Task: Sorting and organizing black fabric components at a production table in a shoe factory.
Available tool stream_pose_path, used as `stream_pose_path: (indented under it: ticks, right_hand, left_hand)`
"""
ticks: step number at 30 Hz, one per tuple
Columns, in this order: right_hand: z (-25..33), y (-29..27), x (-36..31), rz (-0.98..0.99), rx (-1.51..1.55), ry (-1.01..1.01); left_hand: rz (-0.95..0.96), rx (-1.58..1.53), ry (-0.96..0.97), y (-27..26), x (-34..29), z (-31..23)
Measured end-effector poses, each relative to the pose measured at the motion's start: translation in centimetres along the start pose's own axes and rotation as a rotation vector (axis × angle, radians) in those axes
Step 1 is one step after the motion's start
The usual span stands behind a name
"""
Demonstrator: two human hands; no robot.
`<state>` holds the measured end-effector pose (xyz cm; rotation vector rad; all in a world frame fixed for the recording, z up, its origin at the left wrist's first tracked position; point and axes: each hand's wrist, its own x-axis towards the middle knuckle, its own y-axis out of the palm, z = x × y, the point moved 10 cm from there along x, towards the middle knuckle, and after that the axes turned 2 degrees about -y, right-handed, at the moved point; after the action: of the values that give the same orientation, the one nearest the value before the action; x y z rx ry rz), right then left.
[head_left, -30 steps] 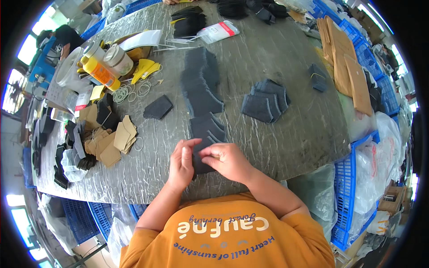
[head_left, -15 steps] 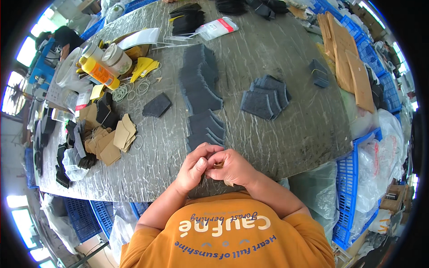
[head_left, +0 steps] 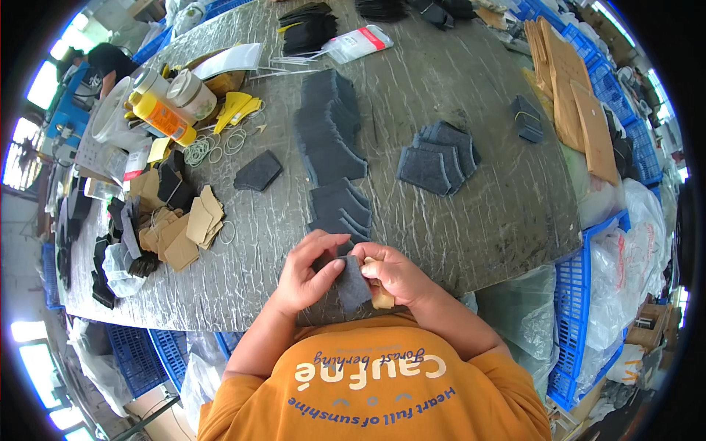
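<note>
A dark grey felt-like piece [head_left: 354,287] is stretched upright between my hands, close to my shirt. My left hand [head_left: 303,273] pinches its left side between thumb and fingers. My right hand [head_left: 396,276] grips its right edge and also holds a tan piece [head_left: 381,295], partly covered by the fingers. Just beyond my hands, overlapping dark grey pieces [head_left: 340,209] lie fanned out, and a long row of similar pieces [head_left: 327,140] runs away from me. Another fanned group [head_left: 437,163] lies to the right. One dark piece [head_left: 258,171] rests alone at left.
At left are tan card pieces [head_left: 180,242], rubber bands [head_left: 198,153], a yellow bottle [head_left: 163,117] and jars. A banded dark bundle [head_left: 527,121] lies far right, near brown cardboard [head_left: 592,128]. Blue crates [head_left: 570,323] stand beside the table. A person [head_left: 110,62] is at far left.
My hands have drawn apart from being close together. The dark grey piece and the tan piece now show between them. The things on the table look unmoved.
</note>
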<state>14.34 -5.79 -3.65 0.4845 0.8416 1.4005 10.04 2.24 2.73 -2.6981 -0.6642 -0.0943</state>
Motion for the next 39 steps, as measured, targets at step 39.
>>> stream_pose_path:
  ticks: [39]
  right_hand:
    - [2.8,-0.2,-5.9,-0.311,-1.906,-0.677]
  left_hand:
    - [-0.023,0.181,-0.608,-3.1,-1.0,8.7]
